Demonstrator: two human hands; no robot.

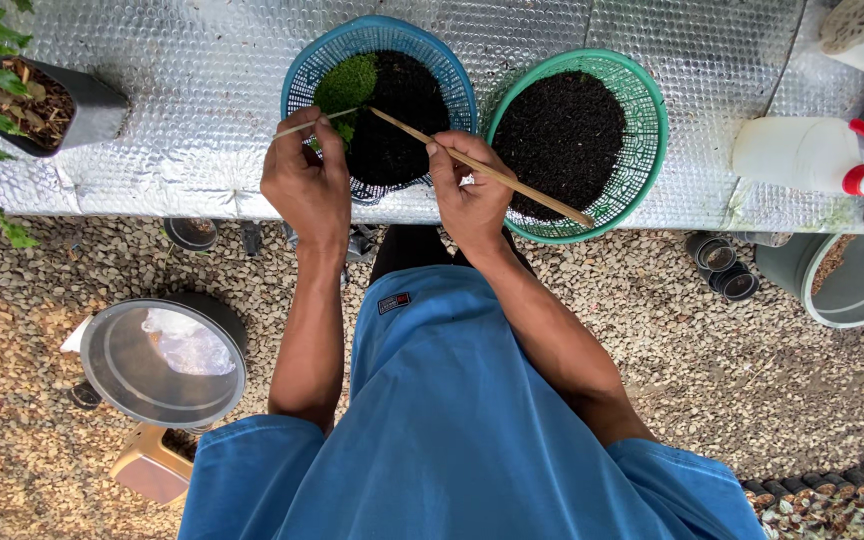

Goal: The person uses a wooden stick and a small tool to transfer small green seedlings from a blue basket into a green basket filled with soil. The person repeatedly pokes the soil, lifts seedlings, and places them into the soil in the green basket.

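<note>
1. While both hands work at the table (202, 80) edge, the right hand (469, 195) pinches a long stick (482, 170), fingers closed round it near its middle-upper part.
2. Stick's long axis runs diagonally: its far tip sits over the dark soil in the blue basket (302, 75), and its near end runs down-right across the rim of the green basket (652, 130). The tip points up-left, toward the moss (345, 85).
3. Left hand (304, 185) is closed on a second, thinner stick (304, 126); that one lies almost level, slightly tilted, its tip touching or just beside the moss. Cannot tell how much of it the fingers cover.
4. Moss sits in the left part of the blue basket, just beyond the left hand, which is the nearer one; the right hand is a little further, to the moss's right.
5. Two stick tips converge near the moss edge, apart from each other.
6. Green basket, filled with soil, sits just beside the blue one on the right, rims close.
7. Elsewhere: spray bottle (802, 150) lying far right on the table, black pot (52, 105) with a plant far left, round lidded tub (164, 360) on the gravel (752, 360) below.
</note>
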